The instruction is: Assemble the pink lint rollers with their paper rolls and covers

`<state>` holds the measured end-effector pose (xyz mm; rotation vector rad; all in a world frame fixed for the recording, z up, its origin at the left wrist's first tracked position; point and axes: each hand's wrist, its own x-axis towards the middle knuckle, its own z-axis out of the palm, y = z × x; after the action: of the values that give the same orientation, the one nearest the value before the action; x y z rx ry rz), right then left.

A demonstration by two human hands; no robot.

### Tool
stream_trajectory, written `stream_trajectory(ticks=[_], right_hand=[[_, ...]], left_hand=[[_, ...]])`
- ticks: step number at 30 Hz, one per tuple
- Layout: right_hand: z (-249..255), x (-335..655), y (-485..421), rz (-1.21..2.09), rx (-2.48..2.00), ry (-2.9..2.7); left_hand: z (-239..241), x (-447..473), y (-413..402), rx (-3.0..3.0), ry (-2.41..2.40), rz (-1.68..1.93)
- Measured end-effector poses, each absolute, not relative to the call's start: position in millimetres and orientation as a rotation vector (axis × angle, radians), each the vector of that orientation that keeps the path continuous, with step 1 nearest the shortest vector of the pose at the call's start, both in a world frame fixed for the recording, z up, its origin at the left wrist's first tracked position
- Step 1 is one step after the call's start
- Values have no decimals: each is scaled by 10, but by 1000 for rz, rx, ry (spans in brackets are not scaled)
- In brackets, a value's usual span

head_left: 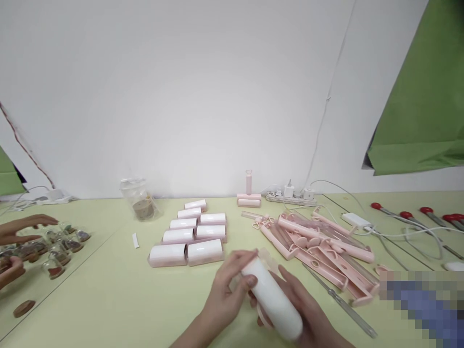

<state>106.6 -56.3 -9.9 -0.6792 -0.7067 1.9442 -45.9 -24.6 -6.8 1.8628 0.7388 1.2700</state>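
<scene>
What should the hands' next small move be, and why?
Probably a slight turn of the white roll to check its underside: the left hand grips one end, the right hand supports its side, and the pink part underneath is mostly hidden.

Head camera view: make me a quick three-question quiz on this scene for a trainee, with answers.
1. True or false: the left hand and right hand both touch a white roll.
2. Multiple choice: where is the clear bag from the rolls in rows? A: to their right; B: to their left; C: on top of them.
3. Fill in: the knobs on the tools at the far right are ____ in colour.

Key: 1 true; 2 B; 3 red.
</scene>
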Motion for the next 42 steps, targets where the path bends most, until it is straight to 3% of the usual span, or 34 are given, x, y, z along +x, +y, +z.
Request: stream_trajectory(ticks=[4,14,30,38,42], right_hand=[[-6,1159,-516,1816,-670,-597],[-66,1237,-541,1652,-724,-805],[116,1177,-583,1597,-793,-781],[-85,1221,-506,1556,-831,-1019],[-201,1233,-529,1382,-794,-1370]], left_hand=[[10,-558,-197,2102,739,1531],[-139,-480,-290,2460,620,1450],[-322,-413,-311,2024,625,1561],[-240,-461,-312,2280,494,1460],[-156,-444,-420,2086,578,1087]])
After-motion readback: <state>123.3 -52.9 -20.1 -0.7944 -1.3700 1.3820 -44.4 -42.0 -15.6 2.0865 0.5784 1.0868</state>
